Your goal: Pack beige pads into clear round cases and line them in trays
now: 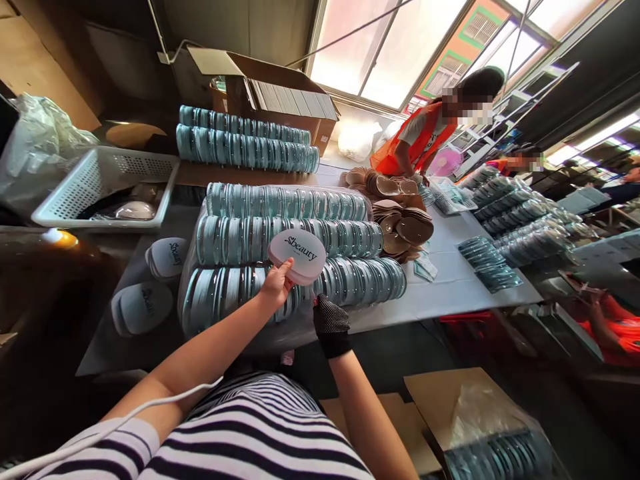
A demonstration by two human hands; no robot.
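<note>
Here the left hand (276,285) is closed in a pinch on the near edge of a round white case (297,256), thumb and fingers gripping the rim. The case is held just above the rows of stacked cases (295,240), its printed top tilted toward the camera so that the brand lettering reads upright; held by the rim, the lettered face is left uncovered.

The right hand (331,325) wears a dark dotted glove and sits low at the near edge of the table (450,283), curled beside the nearest row. Whether it holds anything cannot be told, since the fingers are hidden by the back of the glove.

The stacked cases lie on their sides in long rows, packed edge to edge, so each can be drawn off one end. Two more white cases (155,283) lie flat on the dark surface to the left. A white basket (100,180) stands far left, and an open cardboard box (280,93) sits behind the far rows.

To the right, a pile of tan cups (400,220) rests on the table, and another person in an orange vest (420,137) works at the far side.
</note>
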